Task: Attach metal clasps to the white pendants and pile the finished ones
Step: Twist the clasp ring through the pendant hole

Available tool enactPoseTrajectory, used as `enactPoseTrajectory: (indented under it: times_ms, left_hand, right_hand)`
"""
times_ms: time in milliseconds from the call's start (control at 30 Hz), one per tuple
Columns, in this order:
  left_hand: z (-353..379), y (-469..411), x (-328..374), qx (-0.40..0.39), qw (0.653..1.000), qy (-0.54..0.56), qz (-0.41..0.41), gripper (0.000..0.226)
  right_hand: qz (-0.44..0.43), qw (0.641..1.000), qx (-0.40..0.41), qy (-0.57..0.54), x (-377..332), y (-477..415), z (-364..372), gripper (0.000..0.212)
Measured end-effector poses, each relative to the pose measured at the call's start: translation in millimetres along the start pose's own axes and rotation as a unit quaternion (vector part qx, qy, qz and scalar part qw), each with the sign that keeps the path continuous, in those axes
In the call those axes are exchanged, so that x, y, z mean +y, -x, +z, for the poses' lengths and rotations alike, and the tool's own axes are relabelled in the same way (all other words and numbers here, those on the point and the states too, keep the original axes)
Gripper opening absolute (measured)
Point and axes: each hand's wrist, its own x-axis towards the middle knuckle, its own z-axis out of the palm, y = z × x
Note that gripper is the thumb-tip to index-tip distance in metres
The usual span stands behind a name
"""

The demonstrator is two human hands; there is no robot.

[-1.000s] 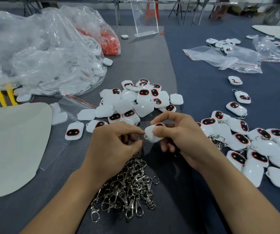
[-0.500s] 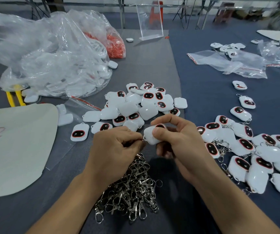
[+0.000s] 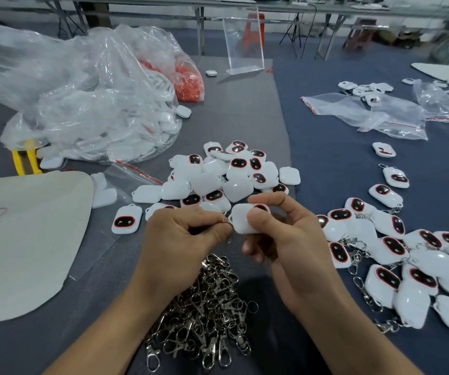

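Barely shifted, the right hand (image 3: 285, 247) keeps a pinching grip on the white pendant (image 3: 242, 221) over the clasp heap (image 3: 204, 315), the left hand (image 3: 180, 239) pinching a clasp ring (image 3: 226, 220) at its loop; threading it through likely comes next.

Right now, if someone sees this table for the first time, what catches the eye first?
The hands at centre: the right hand holds a white pendant while the left hand pinches a clasp against its edge. Just below lies a heap of metal clasps, and finished pendants lie piled at the right.
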Motion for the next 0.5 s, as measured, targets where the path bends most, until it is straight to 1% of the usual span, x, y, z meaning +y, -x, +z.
enactPoseTrajectory:
  times_ms: [67, 133, 167, 200, 233, 267, 300, 333, 367, 400, 433, 500]
  left_hand:
    - [-0.8, 1.6, -0.1, 0.001, 0.990, -0.127, 0.068, 0.007]
    - [-3.4, -0.2, -1.0, -0.016, 0.948, -0.281, 0.151, 0.013]
    - [-5.3, -2.2, -2.5, -0.030, 0.929, -0.326, 0.172, 0.016]
    - [-6.8, -3.9, -4.5, -0.042, 0.920, -0.345, 0.180, 0.017]
    - [-7.4, -4.5, -5.4, -0.047, 0.922, -0.344, 0.171, 0.016]
    - [-6.8, -3.8, -5.4, -0.042, 0.934, -0.323, 0.149, 0.014]
    - [-5.6, -2.8, -4.5, -0.024, 0.954, -0.279, 0.111, 0.010]
    - [-3.6, -2.3, -4.5, -0.002, 0.974, -0.217, 0.069, 0.009]
    - [-1.3, -2.3, -4.3, 0.015, 0.987, -0.154, 0.033, 0.012]
    - [1.4, -2.6, -5.0, 0.015, 0.996, -0.092, 0.003, 0.015]
    - [3.5, -3.2, -6.0, 0.001, 0.999, -0.041, -0.015, 0.013]
    - [5.4, -4.3, -5.7, -0.024, 0.999, 0.023, -0.035, 0.012]
  right_hand:
    - [-0.031, 0.999, 0.007, 0.039, 2.4, 0.4, 0.7, 0.016]
    - [-0.071, 0.991, 0.011, 0.115, 7.2, 1.7, 2.5, 0.021]
    - [-0.088, 0.983, 0.011, 0.159, 10.0, 2.7, 3.8, 0.023]
    - [-0.099, 0.976, 0.011, 0.195, 12.0, 3.4, 5.4, 0.024]
    - [-0.101, 0.972, 0.010, 0.214, 13.1, 3.6, 6.8, 0.024]
    - [-0.094, 0.973, 0.010, 0.211, 12.9, 3.3, 7.6, 0.024]
    - [-0.079, 0.980, 0.010, 0.182, 11.4, 2.4, 7.4, 0.025]
    - [-0.057, 0.989, 0.011, 0.136, 8.7, 0.7, 6.4, 0.023]
    - [-0.030, 0.995, 0.014, 0.089, 5.2, -1.4, 4.8, 0.020]
    - [-0.004, 0.998, 0.019, 0.052, 1.5, -2.9, 2.7, 0.018]
    - [0.021, 0.999, 0.021, 0.025, -1.5, -4.2, 0.0, 0.016]
    - [0.055, 0.998, 0.021, -0.015, -4.9, -6.3, -4.1, 0.016]
